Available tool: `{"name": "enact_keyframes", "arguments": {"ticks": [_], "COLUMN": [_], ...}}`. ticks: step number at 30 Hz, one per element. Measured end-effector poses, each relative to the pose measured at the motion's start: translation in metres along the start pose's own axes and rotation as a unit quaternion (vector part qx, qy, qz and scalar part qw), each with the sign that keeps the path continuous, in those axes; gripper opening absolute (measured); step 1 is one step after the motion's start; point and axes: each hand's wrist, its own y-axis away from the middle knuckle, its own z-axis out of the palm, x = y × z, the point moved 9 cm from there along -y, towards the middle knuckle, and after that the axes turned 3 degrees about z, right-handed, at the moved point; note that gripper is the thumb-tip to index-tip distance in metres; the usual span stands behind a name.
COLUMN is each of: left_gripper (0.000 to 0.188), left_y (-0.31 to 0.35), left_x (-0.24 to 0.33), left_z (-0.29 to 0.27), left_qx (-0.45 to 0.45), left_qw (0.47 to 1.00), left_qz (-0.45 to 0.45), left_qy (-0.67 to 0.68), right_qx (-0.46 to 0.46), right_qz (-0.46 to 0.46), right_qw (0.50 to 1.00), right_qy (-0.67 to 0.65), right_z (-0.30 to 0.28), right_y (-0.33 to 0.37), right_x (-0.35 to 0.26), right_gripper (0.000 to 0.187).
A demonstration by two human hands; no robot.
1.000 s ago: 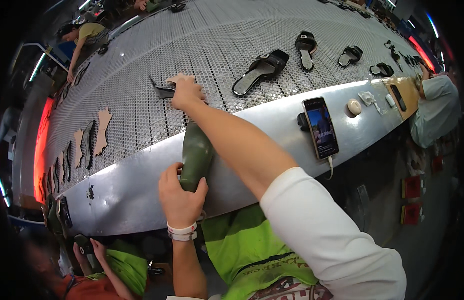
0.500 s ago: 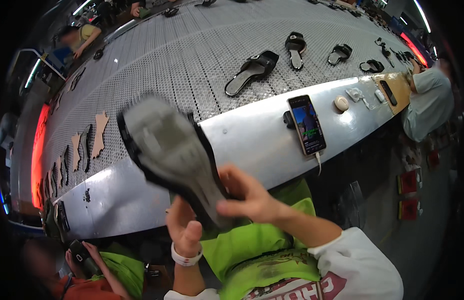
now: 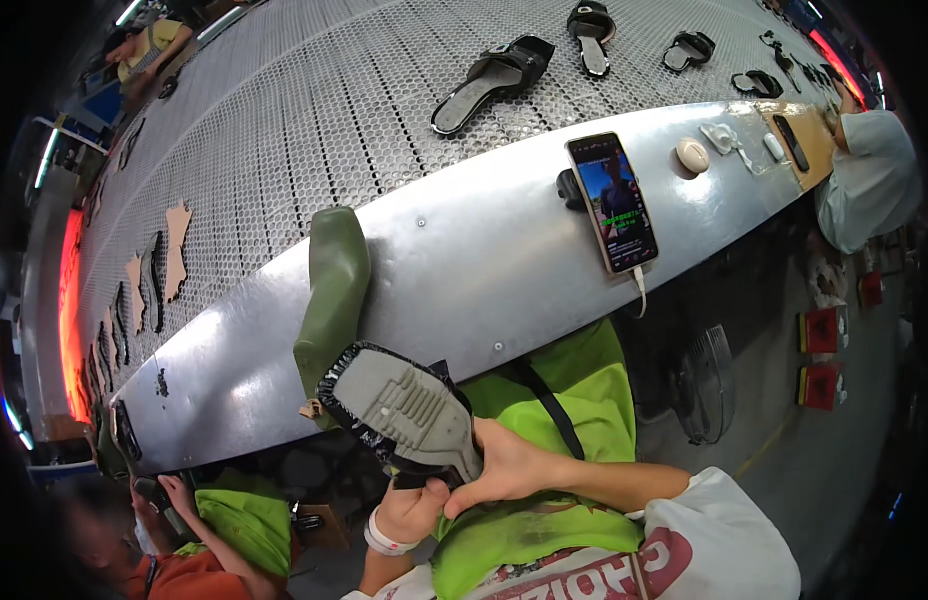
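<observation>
Above my lap I hold a sandal (image 3: 409, 408) sole side up, its grey ribbed underside ringed by a black edge. My right hand (image 3: 509, 465) closes around its narrower end, thumb along the side. Beneath that same end my left hand (image 3: 412, 512), with a white band at the wrist, is closed against the sandal, its fingers partly hidden. Just beyond the sandal, a green shoe last (image 3: 336, 285) lies on the metal ledge (image 3: 454, 270), its near end at the ledge's edge.
A phone (image 3: 614, 205) on a charging cable leans on the ledge, beside a round beige case (image 3: 692, 155). Several black sandals (image 3: 494, 82) and tan cutouts (image 3: 178, 250) lie on the mesh conveyor (image 3: 274, 130). Co-workers sit left (image 3: 184, 560) and right (image 3: 869, 180); another is far left.
The sandal has come down and nearer my body, and its ribbed underside now shows clearly. My left hand has closed in on it. The green last on the ledge is now uncovered.
</observation>
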Motion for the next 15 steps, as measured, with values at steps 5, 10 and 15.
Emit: {"name": "enact_keyframes", "arguments": {"ticks": [5,10,15], "left_gripper": [0.048,0.053,0.055], "left_y": [0.03,0.01,-0.036], "left_x": [0.006,0.1,0.116], "left_z": [-0.054,-0.098,-0.117], "left_qx": [0.227,0.204,0.285], "left_qw": [0.969,0.97,0.828], "left_qz": [-0.045,0.123,0.128], "left_qy": [-0.089,-0.044,-0.465], "right_qx": [0.101,0.146,0.156], "right_qz": [-0.117,-0.023,-0.069], "right_qw": [0.984,0.989,0.984], "right_qy": [-0.086,-0.017,-0.042], "right_z": [-0.011,-0.034,-0.031], "right_y": [0.005,0.012,0.008], "right_x": [-0.007,0.008,0.003], "right_gripper": [0.083,0.087,0.091]}}
